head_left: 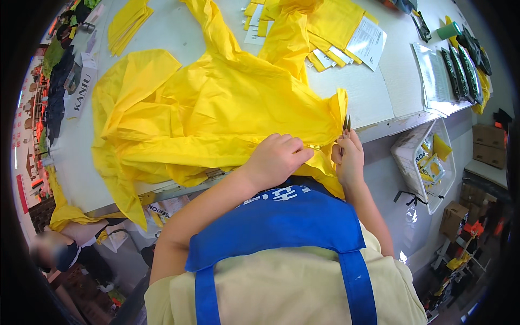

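Observation:
A large yellow raincoat-like garment [216, 103] lies spread and rumpled across the white worktable, part of it hanging over the near edge. My left hand [279, 156] is closed on the garment's near edge, its fingers pinching the fabric. Just to its right, my right hand [351, 160] is closed round a pair of small metal thread snips [347, 124], with the pointed blades sticking up past the fingers. The snips are beside a gathered end of the yellow fabric. Whether the right fingers also grip cloth is hard to see.
Folded yellow pieces [338, 24] with white paper sheets lie at the back. A yellow stack [128, 24] lies far left. Dark packets [459, 70] and a green spool [447, 31] sit at the right. A white basket [407, 157] stands below the table's right edge. Another person [70, 252] is lower left.

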A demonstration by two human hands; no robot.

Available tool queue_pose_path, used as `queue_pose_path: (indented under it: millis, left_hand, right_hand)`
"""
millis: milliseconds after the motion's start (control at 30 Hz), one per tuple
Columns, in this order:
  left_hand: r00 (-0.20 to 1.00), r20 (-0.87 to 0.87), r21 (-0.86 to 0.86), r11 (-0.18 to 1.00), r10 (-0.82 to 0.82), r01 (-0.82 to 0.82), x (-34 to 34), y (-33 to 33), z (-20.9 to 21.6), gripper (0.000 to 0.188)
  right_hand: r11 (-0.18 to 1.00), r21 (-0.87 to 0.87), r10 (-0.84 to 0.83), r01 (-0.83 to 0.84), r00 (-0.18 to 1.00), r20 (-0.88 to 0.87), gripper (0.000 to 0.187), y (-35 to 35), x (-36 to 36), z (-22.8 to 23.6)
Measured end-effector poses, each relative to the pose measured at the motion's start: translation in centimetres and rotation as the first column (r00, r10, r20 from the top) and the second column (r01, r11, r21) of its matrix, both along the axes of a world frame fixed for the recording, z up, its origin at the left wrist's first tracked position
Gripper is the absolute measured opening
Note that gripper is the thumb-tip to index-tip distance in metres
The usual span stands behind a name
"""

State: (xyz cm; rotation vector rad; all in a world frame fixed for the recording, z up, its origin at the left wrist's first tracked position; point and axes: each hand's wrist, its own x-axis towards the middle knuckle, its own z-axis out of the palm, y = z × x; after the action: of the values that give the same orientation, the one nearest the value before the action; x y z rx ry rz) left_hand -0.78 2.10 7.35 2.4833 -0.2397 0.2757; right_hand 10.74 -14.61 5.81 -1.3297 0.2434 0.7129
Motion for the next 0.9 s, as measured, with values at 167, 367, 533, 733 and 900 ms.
queue_pose_path:
  millis: [167,367,533,733,900]
  left_hand:
    - [0.998,0.032,0.003,0.998,-0.062,0.062,0.0,-0.1,0.6,0.017]
    - [0.991,0.12,-0.025,0.998,-0.061,0.064,-0.9,-0.5,0.3,0.016]
    - [0.993,0.119,-0.009,1.0,0.02,-0.019,-2.6,1.4,-0.1,0.019]
    - [0.993,-0.043,0.051,0.993,0.107,-0.105,-4.6,3.1,-1.6,0.012]
    - [0.998,-0.018,-0.008,0.998,0.057,-0.057,-5.7,2.6,-2.0,0.006]
  right_hand:
    - [0.997,-0.074,0.021,-0.017,0.998,0.061,0.015,-0.6,-0.1,0.3]
    - [0.91,-0.339,0.381,-0.237,0.798,0.466,0.015,-0.5,-2.3,1.4]
    - [0.334,-0.836,0.921,-0.435,0.338,0.192,0.027,1.0,-1.0,3.8]
    - [0.243,-0.866,0.939,-0.438,0.33,0.096,0.033,1.3,-1.6,2.6]
    - [0.269,-0.863,0.921,-0.427,0.376,0.101,0.029,1.9,-1.9,2.5]
